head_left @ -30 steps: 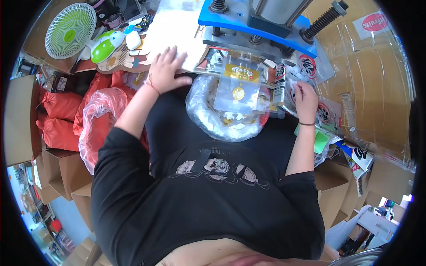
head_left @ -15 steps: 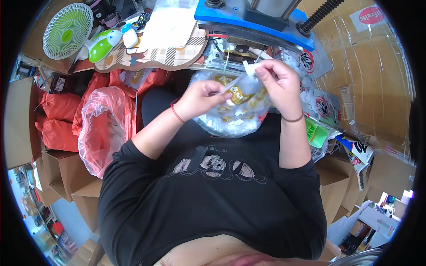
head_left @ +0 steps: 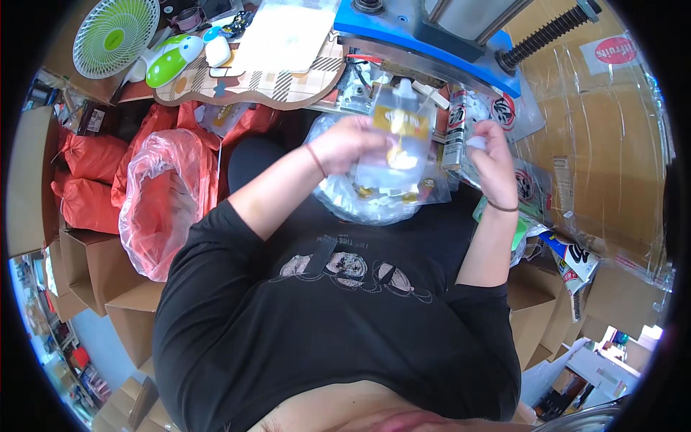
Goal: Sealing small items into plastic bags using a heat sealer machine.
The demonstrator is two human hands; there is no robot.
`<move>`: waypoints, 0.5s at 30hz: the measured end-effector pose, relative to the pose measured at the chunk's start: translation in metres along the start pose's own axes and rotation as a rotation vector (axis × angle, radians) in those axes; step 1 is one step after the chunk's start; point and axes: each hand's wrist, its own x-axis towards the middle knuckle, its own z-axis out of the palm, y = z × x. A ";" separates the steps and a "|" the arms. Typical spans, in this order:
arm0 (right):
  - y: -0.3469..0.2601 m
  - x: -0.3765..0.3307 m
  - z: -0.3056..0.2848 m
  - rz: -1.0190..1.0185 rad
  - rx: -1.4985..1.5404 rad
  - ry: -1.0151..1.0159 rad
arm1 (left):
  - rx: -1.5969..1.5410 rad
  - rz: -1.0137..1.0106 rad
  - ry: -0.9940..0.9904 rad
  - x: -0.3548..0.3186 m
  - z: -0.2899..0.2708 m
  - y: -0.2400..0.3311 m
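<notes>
My left hand [head_left: 344, 146] is closed on a clear spout pouch [head_left: 404, 124] with a gold printed band. The pouch hangs spout up, its white spout pointing away from me. Apart from it, to the right, my right hand [head_left: 497, 167] pinches a small white piece [head_left: 476, 142] that looks like a cap. Below the left hand, a large clear plastic bag [head_left: 371, 212] rests at my lap with more gold-printed pouches in it. Right beside the right hand stands a dark-and-white spray can [head_left: 455, 133].
A blue-based metal press [head_left: 432, 47] stands at the far side, a large cardboard box [head_left: 576, 108] at the right. A red bag with a clear liner [head_left: 162, 209] is open at the left. A green-and-white fan [head_left: 115, 39] and a patterned mat [head_left: 288, 86] lie beyond.
My right hand has left the pouch's spout and moved right, to the spray can. The pouch now stands more upright in my left hand and faces me.
</notes>
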 end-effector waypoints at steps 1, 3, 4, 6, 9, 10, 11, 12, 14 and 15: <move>0.002 -0.003 0.004 -0.133 -0.079 -0.009 | 0.003 -0.020 0.014 0.007 -0.005 0.006; 0.003 -0.010 0.014 -0.040 -0.023 -0.057 | 0.007 -0.015 0.047 0.018 -0.012 0.011; 0.002 -0.014 0.018 0.037 0.017 -0.102 | 0.017 -0.054 0.040 0.021 -0.017 0.014; -0.003 -0.019 0.021 0.111 0.057 -0.146 | 0.310 0.120 0.322 0.022 -0.025 0.018; -0.010 -0.023 0.025 0.164 -0.140 -0.077 | 0.900 0.571 0.879 0.019 -0.060 0.052; -0.011 -0.024 0.025 0.150 -0.138 -0.102 | 1.211 0.817 1.035 0.017 -0.076 0.068; -0.012 -0.024 0.025 0.126 -0.167 -0.062 | 1.573 0.973 1.190 0.009 -0.093 0.076; -0.012 -0.025 0.025 0.099 -0.197 -0.021 | 1.628 1.005 1.185 0.000 -0.107 0.077; -0.011 -0.024 0.025 0.060 -0.230 0.021 | 2.064 0.872 0.905 -0.019 -0.129 0.067; -0.011 -0.024 0.025 0.032 -0.240 0.011 | 2.248 0.771 0.773 -0.025 -0.134 0.058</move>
